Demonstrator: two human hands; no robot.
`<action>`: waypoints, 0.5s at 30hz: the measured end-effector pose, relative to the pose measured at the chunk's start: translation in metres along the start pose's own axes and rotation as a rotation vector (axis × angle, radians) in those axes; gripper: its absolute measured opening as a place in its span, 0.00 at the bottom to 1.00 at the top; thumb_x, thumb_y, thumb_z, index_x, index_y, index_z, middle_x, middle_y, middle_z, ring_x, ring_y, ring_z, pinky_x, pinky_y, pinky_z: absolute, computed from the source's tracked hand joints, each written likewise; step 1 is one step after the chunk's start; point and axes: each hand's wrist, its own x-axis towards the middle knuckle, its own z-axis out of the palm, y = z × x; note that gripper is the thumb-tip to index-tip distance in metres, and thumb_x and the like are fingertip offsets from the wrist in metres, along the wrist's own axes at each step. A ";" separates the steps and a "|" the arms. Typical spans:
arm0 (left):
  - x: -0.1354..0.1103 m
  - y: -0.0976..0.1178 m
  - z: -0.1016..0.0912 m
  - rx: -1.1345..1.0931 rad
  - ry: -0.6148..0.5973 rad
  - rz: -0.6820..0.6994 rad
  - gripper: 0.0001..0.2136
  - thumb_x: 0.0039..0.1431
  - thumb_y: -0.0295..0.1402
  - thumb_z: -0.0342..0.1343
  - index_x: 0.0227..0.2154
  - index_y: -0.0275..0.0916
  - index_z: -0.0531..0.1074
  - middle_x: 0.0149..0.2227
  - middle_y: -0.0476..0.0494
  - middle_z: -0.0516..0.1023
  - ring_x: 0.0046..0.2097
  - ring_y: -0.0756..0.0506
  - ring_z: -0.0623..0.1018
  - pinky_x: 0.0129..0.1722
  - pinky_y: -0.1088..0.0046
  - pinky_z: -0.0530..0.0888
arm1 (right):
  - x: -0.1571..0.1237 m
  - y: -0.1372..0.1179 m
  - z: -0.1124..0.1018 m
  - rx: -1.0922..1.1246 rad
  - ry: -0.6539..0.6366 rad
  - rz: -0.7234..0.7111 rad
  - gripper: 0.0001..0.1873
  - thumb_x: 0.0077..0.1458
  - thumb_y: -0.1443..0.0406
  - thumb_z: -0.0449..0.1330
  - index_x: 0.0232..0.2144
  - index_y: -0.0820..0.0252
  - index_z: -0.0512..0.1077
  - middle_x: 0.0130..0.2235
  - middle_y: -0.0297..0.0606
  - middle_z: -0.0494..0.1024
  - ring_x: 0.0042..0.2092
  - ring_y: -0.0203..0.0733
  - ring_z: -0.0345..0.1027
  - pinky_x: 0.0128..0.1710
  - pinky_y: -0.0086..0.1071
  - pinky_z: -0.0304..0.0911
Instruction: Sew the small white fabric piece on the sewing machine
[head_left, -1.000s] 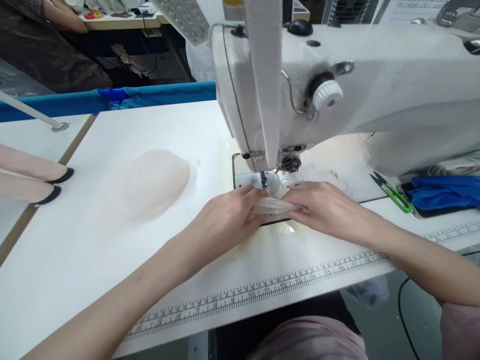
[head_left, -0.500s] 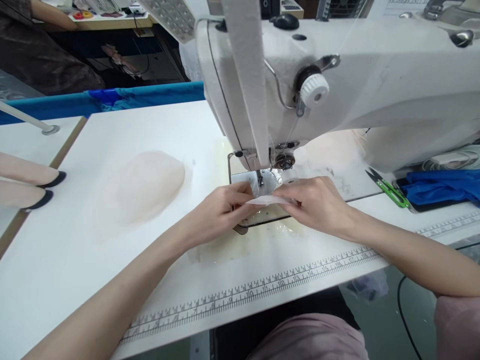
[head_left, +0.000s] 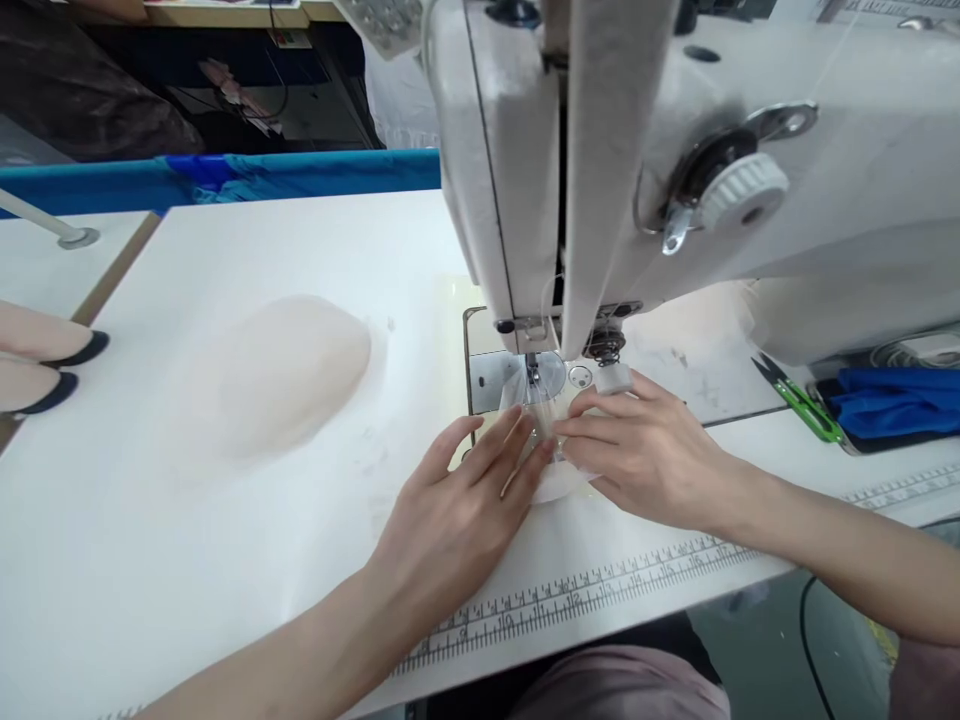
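Observation:
A piece of sheer white fabric [head_left: 556, 486] lies at the presser foot [head_left: 532, 372] of the sewing machine [head_left: 517, 180]; its far end reaches the foot. My left hand [head_left: 469, 500] is palm down with fingers stretched out, their tips pressing on the fabric just in front of the needle plate [head_left: 487, 378]. On the other side my right hand [head_left: 649, 450] has its fingers extended, the tips resting on the fabric's right edge. Its index finger lies by a small white block [head_left: 613, 378] beside the foot. My left fingers partly cover the fabric.
Pale sheer fabric pieces [head_left: 300, 380] lie on the white table to the left. Green thread snips [head_left: 806, 405] and a blue cloth [head_left: 892, 400] are at the right. A printed ruler [head_left: 517, 620] runs along the front edge. Beige, black-tipped shapes [head_left: 52, 365] stick in from the left.
The fabric, held up between both hands before, now lies flat at the presser foot. My fingers have straightened onto it. The view has moved closer to the machine.

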 end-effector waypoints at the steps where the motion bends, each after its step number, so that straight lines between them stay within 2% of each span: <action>1: 0.000 -0.001 0.001 -0.002 0.003 0.003 0.17 0.62 0.22 0.47 0.53 0.34 0.69 0.53 0.36 0.74 0.57 0.39 0.72 0.54 0.58 0.64 | 0.000 0.000 0.000 -0.004 0.002 -0.003 0.15 0.56 0.76 0.52 0.27 0.61 0.75 0.33 0.35 0.81 0.39 0.39 0.69 0.40 0.35 0.54; 7: 0.004 -0.006 0.004 -0.039 0.013 -0.025 0.16 0.64 0.23 0.47 0.52 0.36 0.69 0.53 0.37 0.74 0.56 0.41 0.73 0.53 0.57 0.65 | 0.001 0.001 0.006 -0.038 0.056 0.000 0.17 0.59 0.75 0.49 0.28 0.60 0.76 0.37 0.32 0.82 0.40 0.38 0.71 0.43 0.35 0.55; 15: 0.013 -0.019 0.010 -0.086 0.030 -0.089 0.16 0.65 0.25 0.46 0.53 0.38 0.69 0.54 0.38 0.74 0.54 0.40 0.75 0.53 0.54 0.63 | 0.005 0.012 0.019 -0.148 0.148 -0.017 0.17 0.55 0.78 0.50 0.31 0.61 0.76 0.39 0.32 0.82 0.39 0.38 0.71 0.44 0.35 0.57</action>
